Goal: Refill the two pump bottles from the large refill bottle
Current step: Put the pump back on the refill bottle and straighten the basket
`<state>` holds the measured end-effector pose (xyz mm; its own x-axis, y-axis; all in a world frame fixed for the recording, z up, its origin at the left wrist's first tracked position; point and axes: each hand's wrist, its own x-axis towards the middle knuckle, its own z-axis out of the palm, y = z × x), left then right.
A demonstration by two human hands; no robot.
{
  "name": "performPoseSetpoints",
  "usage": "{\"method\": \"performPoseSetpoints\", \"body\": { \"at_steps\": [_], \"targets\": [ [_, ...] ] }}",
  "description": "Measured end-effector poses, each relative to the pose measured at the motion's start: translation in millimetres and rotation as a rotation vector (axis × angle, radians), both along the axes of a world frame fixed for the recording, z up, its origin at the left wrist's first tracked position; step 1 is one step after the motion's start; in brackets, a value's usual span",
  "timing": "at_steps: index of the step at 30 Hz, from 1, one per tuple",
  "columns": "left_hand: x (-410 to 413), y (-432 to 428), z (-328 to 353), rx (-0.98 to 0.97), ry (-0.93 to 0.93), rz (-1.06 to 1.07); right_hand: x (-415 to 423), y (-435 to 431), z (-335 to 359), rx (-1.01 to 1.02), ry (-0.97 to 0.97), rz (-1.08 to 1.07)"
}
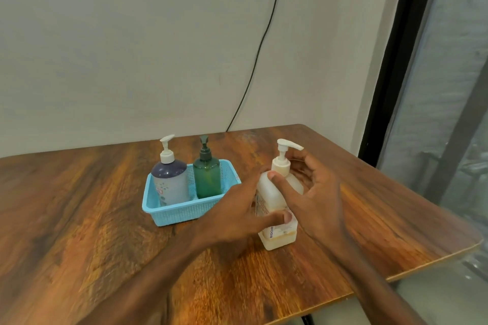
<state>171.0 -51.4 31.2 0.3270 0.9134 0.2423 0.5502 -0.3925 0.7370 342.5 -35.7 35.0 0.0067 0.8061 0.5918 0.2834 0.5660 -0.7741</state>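
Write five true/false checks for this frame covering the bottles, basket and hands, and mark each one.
1. Both small pump bottles stand in the blue basket. True: the green bottle and the blue-grey bottle are both inside it.
2. The large refill bottle is in the basket too. False: it stands on the table, to the right of the basket.
3. The refill bottle's pump has been taken off. False: its white pump sits on the neck.
4. Both hands are at the refill bottle. True: the left hand has its thumb across the label, and the right hand is by the shoulder.
5. The green bottle has a white pump. False: its pump is dark green.
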Motion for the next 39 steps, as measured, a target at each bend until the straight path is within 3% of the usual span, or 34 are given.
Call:
{"method": "performPoseSetpoints", "body": {
  "at_steps": [4, 7, 10, 13, 23, 31, 35, 39],
  "targets": [
    [-11, -1, 21, 0.037, 0.059, 0.035, 9, 1, 0, -0.03, 0.058, 0.148],
    [-13, 3, 40, 0.138, -0.063, 0.061, 11, 0, -7, -0.113, 0.036, 0.231],
    [3, 12, 46, 0.235, -0.169, 0.147, 10, 0, -14, -0.127, -0.019, 0.213],
    [15, 22, 45, 0.307, -0.155, 0.17, 13, 0, -14, -0.133, -0.046, 0.174],
    [-9, 40, 57, 0.022, -0.233, -0.104, 10, -1, -12, -0.137, -0.022, 0.229],
    [10, 36, 44, 0.02, -0.354, -0.17, 6, 1, -15, -0.149, 0.032, 0.245],
    [20, 37, 38, 0.096, -0.295, -0.012, 7, -1, -17, -0.158, 0.055, 0.237],
    [12, 42, 34, 0.151, -0.379, 0.108, 6, -1, -16, -0.159, 0.056, 0.239]
  ]
}}
